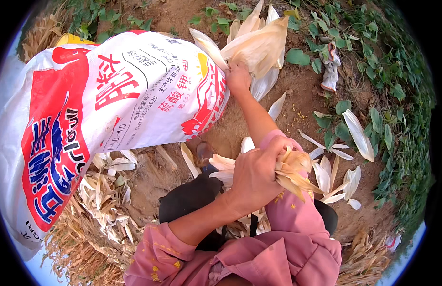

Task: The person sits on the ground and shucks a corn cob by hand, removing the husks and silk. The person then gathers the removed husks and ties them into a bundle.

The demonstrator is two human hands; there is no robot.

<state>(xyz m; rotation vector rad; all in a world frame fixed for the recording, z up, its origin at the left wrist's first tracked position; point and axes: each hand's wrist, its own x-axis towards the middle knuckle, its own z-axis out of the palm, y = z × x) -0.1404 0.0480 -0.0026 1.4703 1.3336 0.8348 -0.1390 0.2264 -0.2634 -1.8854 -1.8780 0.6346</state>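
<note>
My left hand (256, 175) is closed around a bundle of dry corn husks (296, 169); leaves stick out on both sides of the fist, and whether an ear is inside is hidden. My right arm reaches forward beneath it. At the side of a large white and red woven plastic sack (160, 85), my right hand (238, 77) grips the narrow end of a spread of pale dry corn husks (260, 43). The sack bears printed writing and bulges at its near end.
Loose husks (358, 136) lie on bare soil (306, 107) to the right, with scattered yellow kernels (296, 114). A dirty white glove or cloth (330, 69) lies by green vines (396, 85). Husk heaps (99, 211) are at lower left. Something yellow (74, 39) shows behind the sack.
</note>
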